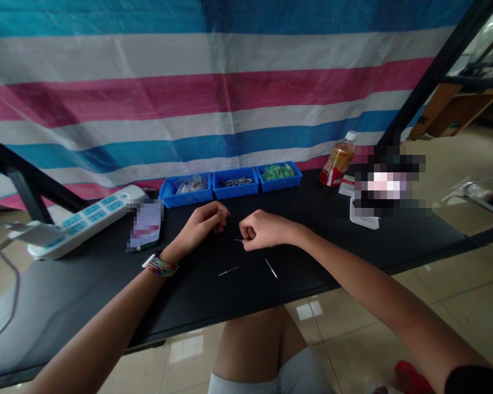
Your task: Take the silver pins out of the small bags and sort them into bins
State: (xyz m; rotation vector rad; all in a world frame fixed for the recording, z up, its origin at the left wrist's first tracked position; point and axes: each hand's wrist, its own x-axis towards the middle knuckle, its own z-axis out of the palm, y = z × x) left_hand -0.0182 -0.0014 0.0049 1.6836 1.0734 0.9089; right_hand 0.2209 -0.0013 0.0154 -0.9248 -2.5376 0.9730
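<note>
My right hand (267, 230) is closed in a pinch, with the thin metal pin of what looks like a blind rivet (238, 239) sticking out to the left of its fingertips. Facing it, my left hand (205, 221) hovers over the black table with its fingers curled together; anything inside them is too small to make out. Two more blind rivets lie on the tabletop nearer to me, one (228, 271) below the gap between the hands and another (271, 268) below my right hand.
Behind the hands stand three blue bins, holding clear plastic bags (191, 185), loose metal rivets (237, 181) and green pieces (277, 172). At left are a phone (145, 225) and a power strip (88, 219). A drink bottle (337, 161) and a white object (363, 218) are at right.
</note>
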